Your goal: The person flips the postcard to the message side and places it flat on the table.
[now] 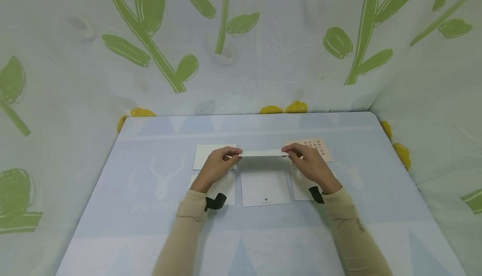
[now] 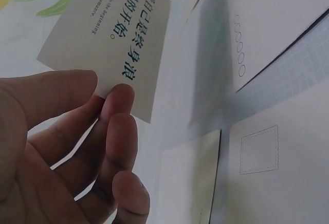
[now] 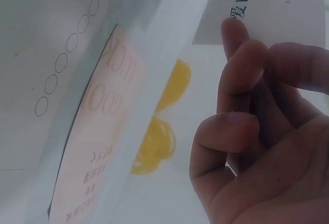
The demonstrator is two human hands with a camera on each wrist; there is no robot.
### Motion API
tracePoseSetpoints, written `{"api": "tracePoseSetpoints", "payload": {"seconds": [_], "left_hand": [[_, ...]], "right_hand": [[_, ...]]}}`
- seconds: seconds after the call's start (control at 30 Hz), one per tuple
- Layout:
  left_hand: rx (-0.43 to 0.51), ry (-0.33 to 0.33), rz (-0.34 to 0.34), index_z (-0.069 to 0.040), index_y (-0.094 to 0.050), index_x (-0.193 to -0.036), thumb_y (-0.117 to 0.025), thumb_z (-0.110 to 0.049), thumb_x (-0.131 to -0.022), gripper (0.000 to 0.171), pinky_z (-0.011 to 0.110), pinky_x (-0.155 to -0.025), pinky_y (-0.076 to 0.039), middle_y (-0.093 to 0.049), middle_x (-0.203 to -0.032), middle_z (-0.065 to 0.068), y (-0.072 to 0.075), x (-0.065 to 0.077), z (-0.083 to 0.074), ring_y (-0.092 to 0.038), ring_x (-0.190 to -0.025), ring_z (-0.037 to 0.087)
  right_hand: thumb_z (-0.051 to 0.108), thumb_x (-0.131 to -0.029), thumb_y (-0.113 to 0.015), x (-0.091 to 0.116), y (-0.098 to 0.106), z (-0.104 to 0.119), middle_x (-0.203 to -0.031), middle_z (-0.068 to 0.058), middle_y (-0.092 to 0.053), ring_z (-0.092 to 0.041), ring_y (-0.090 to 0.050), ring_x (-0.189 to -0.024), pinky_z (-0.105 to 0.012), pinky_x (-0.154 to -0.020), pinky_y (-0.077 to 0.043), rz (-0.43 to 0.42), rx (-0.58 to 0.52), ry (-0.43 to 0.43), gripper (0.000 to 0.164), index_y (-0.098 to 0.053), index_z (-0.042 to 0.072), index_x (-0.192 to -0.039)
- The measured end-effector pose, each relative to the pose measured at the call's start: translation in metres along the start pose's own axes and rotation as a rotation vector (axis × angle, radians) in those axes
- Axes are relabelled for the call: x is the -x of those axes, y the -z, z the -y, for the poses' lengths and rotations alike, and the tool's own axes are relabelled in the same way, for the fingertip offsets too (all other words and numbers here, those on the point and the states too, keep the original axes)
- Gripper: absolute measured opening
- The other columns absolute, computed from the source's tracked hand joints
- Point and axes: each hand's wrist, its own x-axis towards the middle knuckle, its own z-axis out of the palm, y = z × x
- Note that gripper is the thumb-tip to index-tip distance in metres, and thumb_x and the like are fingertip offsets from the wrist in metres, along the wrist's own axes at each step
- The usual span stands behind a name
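Note:
A white postcard (image 1: 263, 153) hangs above the table, seen nearly edge-on in the head view. My left hand (image 1: 218, 165) pinches its left end between thumb and fingers, and my right hand (image 1: 310, 165) pinches the right end. In the left wrist view, the postcard (image 2: 110, 39) shows dark green Chinese characters and small English lines. Below it lies a white card (image 1: 265, 188) with a small dark mark near its front edge. The left forearm partly covers another white card (image 1: 226, 190); the right wrist overlaps a third (image 1: 301, 186).
Behind the left hand lies a white card (image 1: 205, 152). A pink card (image 1: 319, 147) with reddish lettering sits at the back right, partly hidden by my right hand. The pale patterned tabletop (image 1: 150, 217) meets a fabric wall (image 1: 263, 70) with leaves and yellow flowers.

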Motion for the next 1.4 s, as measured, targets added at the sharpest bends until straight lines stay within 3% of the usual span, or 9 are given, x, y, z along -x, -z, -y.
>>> {"api": "tracePoseSetpoints", "payload": {"seconds": [0.27,0.43,0.57,0.83,1.13,1.4], "left_hand": [[-0.048,-0.049,-0.007,-0.016,-0.072,-0.124,-0.056,-0.025,-0.106,0.026,0.037,-0.08,-0.052,-0.07,-0.121,0.0,-0.001,0.0,0.004,-0.065,-0.097,0.018],[-0.096,-0.067,-0.04,-0.019,-0.071,-0.125,-0.056,-0.031,-0.105,0.027,0.037,-0.081,-0.053,-0.069,-0.121,-0.004,-0.004,0.0,0.006,-0.064,-0.099,0.016],[-0.172,-0.11,-0.054,-0.016,-0.069,-0.127,-0.061,-0.031,-0.103,0.03,0.035,-0.081,-0.052,-0.068,-0.119,-0.002,-0.007,0.001,0.005,-0.063,-0.096,0.015],[-0.37,-0.249,-0.089,-0.01,-0.069,-0.126,-0.07,-0.02,-0.096,0.032,0.036,-0.083,-0.053,-0.07,-0.116,0.003,-0.009,0.0,-0.004,-0.065,-0.093,0.019],[-0.524,-0.242,-0.091,-0.011,-0.069,-0.126,-0.074,-0.022,-0.093,0.035,0.036,-0.085,-0.052,-0.07,-0.119,0.003,-0.014,-0.006,-0.007,-0.064,-0.099,0.021],[-0.591,-0.216,-0.073,-0.012,-0.07,-0.124,-0.077,-0.025,-0.091,0.036,0.04,-0.091,-0.051,-0.07,-0.122,0.006,-0.019,-0.009,-0.003,-0.063,-0.106,0.026]], "right_hand": [[0.017,-0.108,-0.051,-0.001,-0.001,-0.004,-0.096,-0.004,-0.067,-0.019,-0.057,-0.078,-0.034,-0.062,-0.045,0.0,-0.002,0.013,0.024,-0.07,0.014,-0.122],[0.02,-0.106,-0.056,-0.002,-0.003,-0.003,-0.102,-0.002,-0.069,-0.02,-0.061,-0.087,-0.036,-0.068,-0.048,0.005,0.017,0.002,0.023,-0.07,0.014,-0.123],[0.023,-0.104,-0.06,-0.002,-0.005,-0.003,-0.11,-0.003,-0.07,-0.021,-0.063,-0.093,-0.036,-0.072,-0.05,0.016,0.03,-0.012,0.024,-0.069,0.013,-0.124],[0.016,-0.101,-0.065,-0.004,-0.006,-0.002,-0.117,-0.006,-0.071,-0.021,-0.062,-0.091,-0.036,-0.073,-0.05,0.008,0.08,0.001,0.027,-0.067,0.01,-0.127],[0.019,-0.101,-0.065,-0.008,-0.011,0.001,-0.124,-0.006,-0.068,-0.021,-0.06,-0.092,-0.034,-0.072,-0.049,0.04,0.187,-0.078,0.034,-0.064,0.011,-0.134],[0.02,-0.1,-0.066,-0.01,-0.013,0.001,-0.114,-0.005,-0.069,-0.021,-0.06,-0.09,-0.035,-0.072,-0.05,0.107,0.225,-0.099,0.038,-0.062,0.009,-0.136]]}}
